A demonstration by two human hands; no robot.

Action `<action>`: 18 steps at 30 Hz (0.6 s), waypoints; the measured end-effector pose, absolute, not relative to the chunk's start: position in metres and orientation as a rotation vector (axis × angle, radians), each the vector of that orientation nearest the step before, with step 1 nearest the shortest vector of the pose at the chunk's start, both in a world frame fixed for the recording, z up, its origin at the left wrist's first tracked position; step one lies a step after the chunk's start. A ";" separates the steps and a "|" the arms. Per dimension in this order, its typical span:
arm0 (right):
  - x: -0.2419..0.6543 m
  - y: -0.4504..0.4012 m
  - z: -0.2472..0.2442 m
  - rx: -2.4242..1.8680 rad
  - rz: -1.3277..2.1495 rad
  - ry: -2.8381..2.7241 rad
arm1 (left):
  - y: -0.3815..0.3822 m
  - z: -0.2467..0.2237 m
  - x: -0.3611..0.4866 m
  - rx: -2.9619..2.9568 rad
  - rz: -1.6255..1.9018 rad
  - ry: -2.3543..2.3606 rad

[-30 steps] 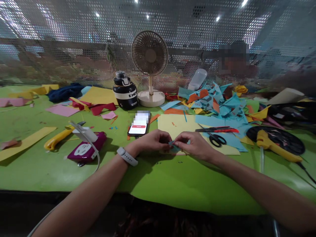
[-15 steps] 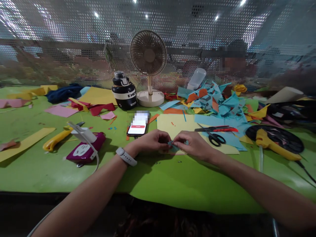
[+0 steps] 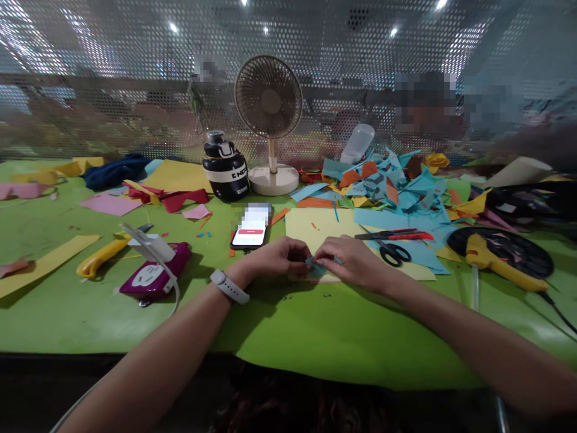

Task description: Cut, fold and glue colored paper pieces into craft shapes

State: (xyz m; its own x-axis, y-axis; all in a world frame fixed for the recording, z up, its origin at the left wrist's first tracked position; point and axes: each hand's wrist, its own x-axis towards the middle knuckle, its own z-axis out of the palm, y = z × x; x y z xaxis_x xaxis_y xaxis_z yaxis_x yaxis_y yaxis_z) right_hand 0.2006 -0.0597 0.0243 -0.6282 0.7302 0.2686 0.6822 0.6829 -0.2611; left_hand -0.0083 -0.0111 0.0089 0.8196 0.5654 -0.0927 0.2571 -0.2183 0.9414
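Just in from the near edge of the worktop (image 3: 279, 337), the small blue paper piece (image 3: 318, 272) lay between left hand (image 3: 288, 255) and right hand (image 3: 347, 260) — both equally near, each grip pinched narrow on it — its long axis hidden by fingers.

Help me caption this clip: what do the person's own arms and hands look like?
The left hand wears a pale wristband with small holes; the right hand shows no band at its wrist. Both hands are gloveless, and no sleeves cover the visible forearms. Whether rings are worn is unclear.
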 end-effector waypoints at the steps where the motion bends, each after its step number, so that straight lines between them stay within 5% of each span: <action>1: 0.201 -0.060 0.024 -1.111 0.191 -2.548 | -0.011 0.009 -0.008 1.815 0.322 0.629; 18: 0.200 -0.060 0.024 -1.110 0.220 -2.557 | -0.012 0.011 -0.009 1.828 0.335 0.575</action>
State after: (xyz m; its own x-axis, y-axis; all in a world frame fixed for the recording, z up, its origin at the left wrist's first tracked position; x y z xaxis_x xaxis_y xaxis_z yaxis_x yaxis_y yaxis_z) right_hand 0.1995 -0.0603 0.0239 -0.6349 0.7313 0.2492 0.6779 0.6821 -0.2743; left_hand -0.0090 -0.0121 0.0107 0.8399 0.5401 -0.0538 0.2193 -0.2470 0.9439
